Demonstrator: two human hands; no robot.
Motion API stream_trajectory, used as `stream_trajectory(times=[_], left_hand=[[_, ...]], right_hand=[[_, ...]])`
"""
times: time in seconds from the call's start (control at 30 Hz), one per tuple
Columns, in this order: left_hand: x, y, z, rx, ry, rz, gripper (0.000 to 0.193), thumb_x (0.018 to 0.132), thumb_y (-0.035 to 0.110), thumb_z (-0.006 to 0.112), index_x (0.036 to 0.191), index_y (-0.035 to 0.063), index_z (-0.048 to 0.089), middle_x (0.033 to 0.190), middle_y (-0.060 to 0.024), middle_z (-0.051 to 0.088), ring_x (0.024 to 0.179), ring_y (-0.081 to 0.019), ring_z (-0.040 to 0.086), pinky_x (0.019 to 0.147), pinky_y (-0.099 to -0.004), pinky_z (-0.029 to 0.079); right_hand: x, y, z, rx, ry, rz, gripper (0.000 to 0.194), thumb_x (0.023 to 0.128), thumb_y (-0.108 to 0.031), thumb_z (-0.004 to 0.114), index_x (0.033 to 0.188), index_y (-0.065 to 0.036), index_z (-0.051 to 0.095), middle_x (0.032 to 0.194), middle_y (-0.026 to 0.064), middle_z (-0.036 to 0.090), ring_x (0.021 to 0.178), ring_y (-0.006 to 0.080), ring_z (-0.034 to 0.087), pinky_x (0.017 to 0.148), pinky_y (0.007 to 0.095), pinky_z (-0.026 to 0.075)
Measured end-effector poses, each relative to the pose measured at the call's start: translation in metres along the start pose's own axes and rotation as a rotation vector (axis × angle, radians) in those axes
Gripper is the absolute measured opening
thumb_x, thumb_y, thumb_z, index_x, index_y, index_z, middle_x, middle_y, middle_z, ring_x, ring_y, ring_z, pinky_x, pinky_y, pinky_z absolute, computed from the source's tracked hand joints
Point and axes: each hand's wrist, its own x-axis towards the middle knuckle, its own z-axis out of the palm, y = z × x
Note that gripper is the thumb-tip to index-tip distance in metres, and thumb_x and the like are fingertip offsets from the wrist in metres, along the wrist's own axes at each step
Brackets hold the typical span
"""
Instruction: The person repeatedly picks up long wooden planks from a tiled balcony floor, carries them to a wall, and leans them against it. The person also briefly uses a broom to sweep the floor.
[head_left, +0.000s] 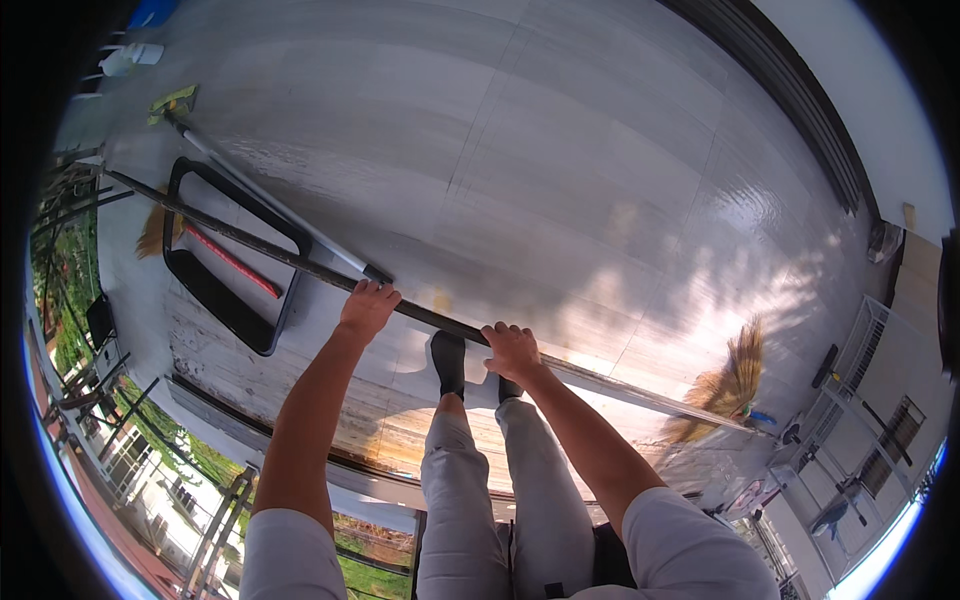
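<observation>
Both of my hands are on a long, narrow dark bar (442, 319) that crosses in front of me, from the upper left to the lower right. My left hand (369, 307) grips it left of my feet, fingers curled over the far side. Farther right, my right hand (512, 350) holds it the same way, above my right foot. Close to my left hand is the dark grip of a silver pole (277, 206), which ends in a yellow-green mop head (172, 103). What the bar belongs to cannot be told.
A black looped frame (225, 304), perhaps a dustpan, lies left with a red-handled broom (232, 261). Another straw broom (727, 379) lies right on the wet-looking tiled floor (555, 150). White containers (135, 57) stand far left. A raised edge (225, 409) runs behind me; a dark track (795, 97) lies opposite.
</observation>
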Motion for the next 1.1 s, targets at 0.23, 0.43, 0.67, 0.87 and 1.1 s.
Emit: stream_trajectory(times=[0.23,0.43,0.67,0.87,1.1], left_hand=[[0.011,-0.007,-0.01,-0.014,-0.12,0.093,0.016,0.064,0.004,0.053,0.079,0.0098,0.052,0.078,-0.0031,0.05,0.076,-0.0193,0.051,0.071,-0.0309,0.041],[0.001,-0.004,-0.016,-0.026,-0.123,0.118,0.018,0.064,0.002,0.053,0.08,0.0092,0.049,0.077,-0.0043,0.049,0.077,-0.0207,0.051,0.07,-0.0306,0.043],[-0.002,-0.004,-0.015,-0.097,-0.269,0.079,0.021,0.06,-0.002,0.054,0.078,0.0074,0.047,0.08,-0.0076,0.05,0.077,-0.0251,0.052,0.064,-0.0341,0.046],[-0.027,-0.004,-0.016,0.018,-0.283,0.131,0.022,0.059,-0.003,0.054,0.077,0.0073,0.046,0.08,-0.007,0.048,0.076,-0.0253,0.051,0.06,-0.0335,0.047],[-0.068,-0.023,-0.049,-0.012,-0.19,0.121,0.023,0.057,-0.001,0.056,0.075,0.008,0.045,0.079,-0.0067,0.047,0.073,-0.0247,0.049,0.058,-0.0333,0.047]], right_hand=[[-0.144,0.183,0.043,-0.139,-0.057,0.389,0.037,0.061,-0.016,0.063,0.094,-0.012,0.047,0.091,0.006,0.052,0.091,0.0219,0.05,0.079,0.0396,0.035],[-0.203,0.264,0.077,-0.198,-0.018,0.54,0.017,0.07,-0.008,0.049,0.085,-0.013,0.055,0.089,0.0064,0.053,0.085,0.0217,0.052,0.078,0.0338,0.038],[-0.209,0.277,0.105,-0.255,-0.135,0.43,0.017,0.076,-0.01,0.042,0.087,-0.01,0.054,0.093,0.0077,0.053,0.086,0.0237,0.053,0.068,0.0317,0.047],[-0.215,0.249,0.111,-0.232,-0.156,0.418,0.015,0.075,-0.009,0.043,0.085,-0.01,0.054,0.093,0.0092,0.053,0.078,0.027,0.055,0.064,0.0343,0.048],[-0.24,0.193,0.083,-0.185,-0.053,0.422,0.018,0.071,-0.008,0.046,0.086,-0.013,0.054,0.087,0.006,0.053,0.08,0.0235,0.055,0.062,0.033,0.049]])
